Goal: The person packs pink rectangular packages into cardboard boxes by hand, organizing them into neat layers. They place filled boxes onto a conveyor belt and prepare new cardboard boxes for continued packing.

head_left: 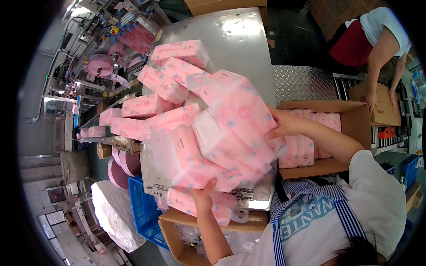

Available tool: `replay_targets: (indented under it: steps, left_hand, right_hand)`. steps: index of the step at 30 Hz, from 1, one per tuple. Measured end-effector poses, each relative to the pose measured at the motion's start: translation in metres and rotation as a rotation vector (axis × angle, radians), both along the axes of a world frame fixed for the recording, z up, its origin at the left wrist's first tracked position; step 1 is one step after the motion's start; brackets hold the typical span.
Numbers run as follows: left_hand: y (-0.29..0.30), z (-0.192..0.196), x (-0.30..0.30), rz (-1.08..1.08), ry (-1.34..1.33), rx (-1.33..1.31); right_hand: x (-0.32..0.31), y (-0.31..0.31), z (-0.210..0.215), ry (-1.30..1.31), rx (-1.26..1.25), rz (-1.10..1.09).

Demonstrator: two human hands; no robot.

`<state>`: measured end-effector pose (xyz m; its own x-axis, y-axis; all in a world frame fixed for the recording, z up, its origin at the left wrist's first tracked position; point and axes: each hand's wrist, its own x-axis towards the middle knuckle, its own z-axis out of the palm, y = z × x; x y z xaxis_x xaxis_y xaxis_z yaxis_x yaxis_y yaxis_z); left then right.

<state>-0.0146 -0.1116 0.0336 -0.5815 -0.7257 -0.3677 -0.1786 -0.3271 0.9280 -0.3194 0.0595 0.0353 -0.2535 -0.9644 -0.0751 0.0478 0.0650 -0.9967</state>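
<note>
Between my two hands is a bunch of pink-and-white soft tissue packs (239, 111) with blue spots, partly smeared by motion. My right hand (278, 123) is closed on the right end of the bunch. At its near end, my left hand (205, 193) grips from below, its fingers partly hidden by the packs. More tissue packs (164, 84) lie loosely heaped on the metal table (222, 33), left of and beyond the held ones. A further tissue pack (195, 204) lies at the near table edge, beside my left hand.
An open carton (326, 106) with rows of tissue packs stands under my right forearm. Nearer are a carton of clear plastic (177, 252) and a blue crate (140, 213). Machinery with pink rolls (101, 64) is at the left. Another person's hands (372, 101) touch a box (384, 106) at far right.
</note>
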Motion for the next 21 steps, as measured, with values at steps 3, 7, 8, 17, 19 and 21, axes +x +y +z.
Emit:
replay_targets:
  steps: [3, 7, 8, 17, 19, 21]
  left_hand:
    - [0.027, 0.005, -0.002, -0.212, -0.255, 0.020]
    - [0.057, -0.011, -0.010, -0.309, -0.357, -0.053]
    - [0.065, -0.005, -0.023, -0.330, -0.338, -0.106]
    - [0.187, -0.070, -0.152, -0.873, 0.284, 0.636]
    - [0.227, -0.089, -0.193, -1.071, 0.128, 0.775]
    - [0.269, -0.106, -0.227, -0.885, -0.326, 0.628]
  right_hand:
    - [0.008, 0.038, -0.005, -0.077, -0.003, -0.057]
    - [0.023, 0.088, -0.041, -0.226, -0.042, -0.156]
    - [0.023, 0.104, -0.040, -0.242, -0.061, -0.216]
    - [0.011, 0.356, -0.001, -0.148, -0.032, -0.858]
    - [0.016, 0.396, -0.036, -0.377, 0.086, -1.083]
    - [0.010, 0.413, -0.082, -0.543, 0.330, -1.167]
